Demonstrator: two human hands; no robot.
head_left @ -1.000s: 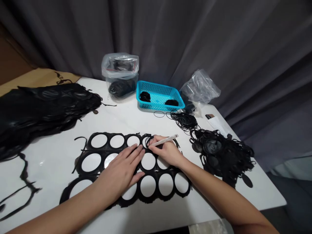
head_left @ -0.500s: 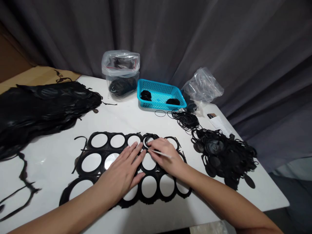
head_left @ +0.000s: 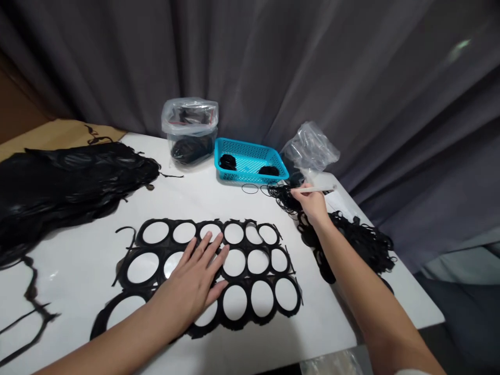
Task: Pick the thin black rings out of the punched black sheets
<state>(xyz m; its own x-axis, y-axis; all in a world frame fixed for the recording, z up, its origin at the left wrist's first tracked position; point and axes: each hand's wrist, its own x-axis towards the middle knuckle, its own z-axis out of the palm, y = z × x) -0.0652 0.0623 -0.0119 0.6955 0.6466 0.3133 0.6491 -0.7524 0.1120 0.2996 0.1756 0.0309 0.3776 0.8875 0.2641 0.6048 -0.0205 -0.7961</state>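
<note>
A black rubber sheet (head_left: 273, 240) with rows of round cut-outs lies flat on the white table (head_left: 195, 200). My left hand (head_left: 195, 281) rests on it, open, fingers spread flat and pressing it down. My right hand (head_left: 310, 203) is stretched out to the far right, closed on a thin white stick (head_left: 318, 189). It hovers over a small heap of thin black rings (head_left: 283, 195) just in front of the blue basket (head_left: 250, 161).
A big pile of black rubber scraps (head_left: 66, 182) fills the left of the table. Another scrap heap (head_left: 363, 242) lies at the right edge. Two clear plastic bags (head_left: 191, 127) stand at the back beside the basket. Grey curtains hang behind.
My right hand left the sheet and moved right and away to the heap of thin rings, carrying the white stick. My left hand stayed on the sheet.
</note>
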